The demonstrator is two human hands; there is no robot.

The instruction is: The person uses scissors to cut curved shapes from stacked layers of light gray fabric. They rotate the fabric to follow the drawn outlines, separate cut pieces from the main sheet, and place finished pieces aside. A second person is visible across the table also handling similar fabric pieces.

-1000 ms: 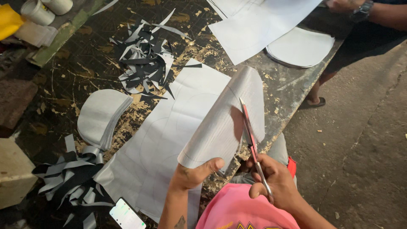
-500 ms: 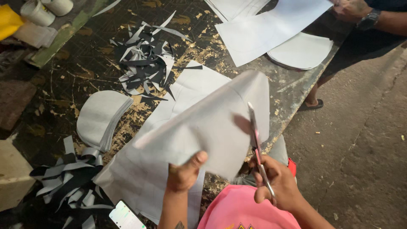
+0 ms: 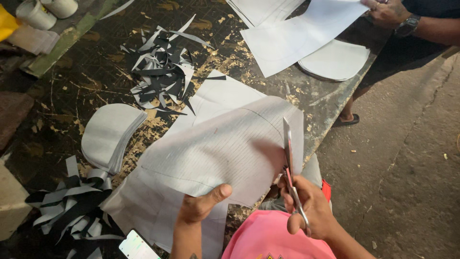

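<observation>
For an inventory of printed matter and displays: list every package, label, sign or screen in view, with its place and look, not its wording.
Phone: bottom edge, left of the left hand, on the table by cut strips; slim rectangle, lit pale screen, dark rim.
Two tubs: top left corner of the table; round, white, any label too small to tell.
No signs or packages show.

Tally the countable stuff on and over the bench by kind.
Scissors: 1
Scrap strip piles: 2
Stacks of cut rounded pieces: 2
White cups: 2
Phone: 1
Total: 8
</observation>
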